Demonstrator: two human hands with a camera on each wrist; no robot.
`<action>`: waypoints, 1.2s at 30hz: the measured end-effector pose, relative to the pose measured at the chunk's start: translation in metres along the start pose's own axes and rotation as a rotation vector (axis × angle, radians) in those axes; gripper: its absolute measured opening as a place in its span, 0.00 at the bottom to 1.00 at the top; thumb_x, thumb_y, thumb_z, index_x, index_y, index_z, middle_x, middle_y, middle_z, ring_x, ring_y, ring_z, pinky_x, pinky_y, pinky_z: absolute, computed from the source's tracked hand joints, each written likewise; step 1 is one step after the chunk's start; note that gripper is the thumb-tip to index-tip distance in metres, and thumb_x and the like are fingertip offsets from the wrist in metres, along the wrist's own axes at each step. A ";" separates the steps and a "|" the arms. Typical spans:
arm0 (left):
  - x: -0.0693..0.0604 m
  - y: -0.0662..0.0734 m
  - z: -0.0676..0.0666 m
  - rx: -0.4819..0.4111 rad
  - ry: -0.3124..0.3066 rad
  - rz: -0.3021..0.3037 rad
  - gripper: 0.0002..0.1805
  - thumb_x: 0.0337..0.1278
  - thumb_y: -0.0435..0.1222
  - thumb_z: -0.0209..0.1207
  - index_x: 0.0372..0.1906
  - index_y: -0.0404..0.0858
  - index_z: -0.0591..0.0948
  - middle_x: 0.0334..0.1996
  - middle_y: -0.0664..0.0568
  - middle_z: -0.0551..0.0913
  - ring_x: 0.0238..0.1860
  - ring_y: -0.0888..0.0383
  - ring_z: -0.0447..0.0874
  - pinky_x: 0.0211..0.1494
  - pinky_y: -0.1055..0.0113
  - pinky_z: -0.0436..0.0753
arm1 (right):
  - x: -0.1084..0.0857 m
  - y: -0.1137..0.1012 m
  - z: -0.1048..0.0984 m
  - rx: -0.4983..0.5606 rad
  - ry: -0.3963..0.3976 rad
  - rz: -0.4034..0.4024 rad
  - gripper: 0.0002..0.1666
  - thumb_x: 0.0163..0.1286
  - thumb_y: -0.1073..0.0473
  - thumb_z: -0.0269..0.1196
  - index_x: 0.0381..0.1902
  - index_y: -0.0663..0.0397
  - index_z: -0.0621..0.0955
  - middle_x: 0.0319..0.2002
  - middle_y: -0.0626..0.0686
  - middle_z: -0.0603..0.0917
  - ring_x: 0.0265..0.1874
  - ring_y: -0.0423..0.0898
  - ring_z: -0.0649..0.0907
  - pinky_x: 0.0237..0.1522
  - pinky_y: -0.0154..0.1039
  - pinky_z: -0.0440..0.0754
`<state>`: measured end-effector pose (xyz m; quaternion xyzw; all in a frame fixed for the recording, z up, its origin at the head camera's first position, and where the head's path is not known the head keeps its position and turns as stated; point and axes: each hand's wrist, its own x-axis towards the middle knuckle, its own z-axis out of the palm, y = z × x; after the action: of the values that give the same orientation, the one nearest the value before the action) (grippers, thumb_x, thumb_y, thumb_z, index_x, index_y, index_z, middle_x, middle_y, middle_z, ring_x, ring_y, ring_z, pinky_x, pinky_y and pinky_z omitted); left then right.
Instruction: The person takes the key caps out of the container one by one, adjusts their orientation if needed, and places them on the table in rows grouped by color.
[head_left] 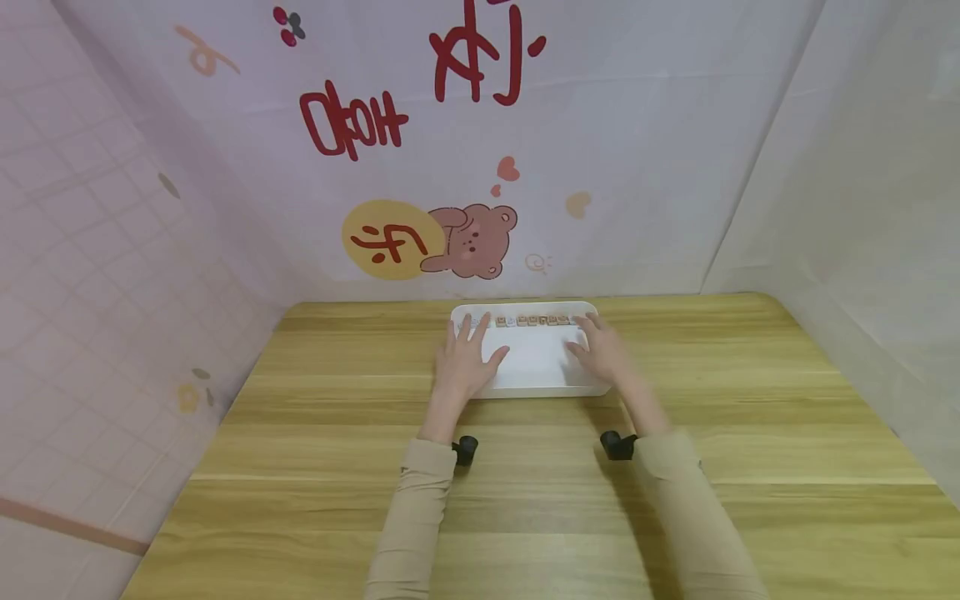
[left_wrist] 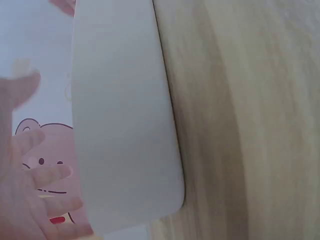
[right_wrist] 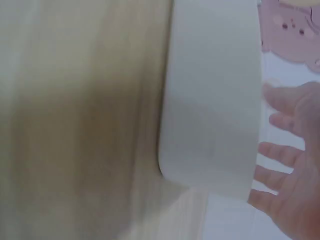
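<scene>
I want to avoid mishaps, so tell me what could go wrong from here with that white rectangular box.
The left hand and right hand, fingers spread, reach close to the small, squarish brown and pale pieces and might disturb them. The white box stands near the far edge of the wood-grain table; a forward push could bump it against the white printed wall.
</scene>
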<state>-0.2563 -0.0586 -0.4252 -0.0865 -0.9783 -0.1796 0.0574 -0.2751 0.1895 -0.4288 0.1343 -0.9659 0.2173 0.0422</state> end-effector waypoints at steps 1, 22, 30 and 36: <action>0.002 -0.001 0.000 -0.014 0.023 0.007 0.37 0.63 0.59 0.49 0.72 0.49 0.60 0.70 0.41 0.64 0.72 0.38 0.56 0.65 0.39 0.69 | 0.001 0.004 -0.003 0.027 -0.023 0.013 0.34 0.69 0.57 0.57 0.67 0.67 0.63 0.68 0.75 0.59 0.63 0.74 0.66 0.64 0.67 0.63; 0.044 -0.006 -0.027 -0.487 -0.066 0.105 0.17 0.67 0.34 0.51 0.57 0.33 0.77 0.51 0.40 0.83 0.54 0.47 0.80 0.59 0.59 0.79 | 0.003 0.031 -0.018 0.133 -0.226 0.131 0.33 0.62 0.70 0.56 0.65 0.74 0.63 0.54 0.74 0.76 0.50 0.66 0.79 0.46 0.49 0.84; 0.057 -0.007 -0.025 -0.461 -0.137 0.125 0.16 0.66 0.32 0.52 0.55 0.31 0.77 0.52 0.39 0.82 0.56 0.46 0.79 0.61 0.58 0.77 | -0.004 0.028 -0.022 0.205 -0.307 0.173 0.39 0.60 0.69 0.58 0.67 0.75 0.57 0.51 0.74 0.76 0.47 0.62 0.80 0.44 0.47 0.82; 0.061 -0.013 -0.009 -0.457 -0.216 0.102 0.15 0.64 0.30 0.55 0.53 0.32 0.80 0.51 0.41 0.83 0.55 0.47 0.80 0.59 0.59 0.79 | -0.010 0.023 -0.026 0.222 -0.357 0.178 0.39 0.58 0.69 0.58 0.65 0.73 0.56 0.48 0.72 0.77 0.40 0.57 0.81 0.40 0.44 0.82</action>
<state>-0.3175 -0.0644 -0.4129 -0.1652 -0.9072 -0.3824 -0.0594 -0.2710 0.2234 -0.4161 0.0885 -0.9364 0.2977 -0.1636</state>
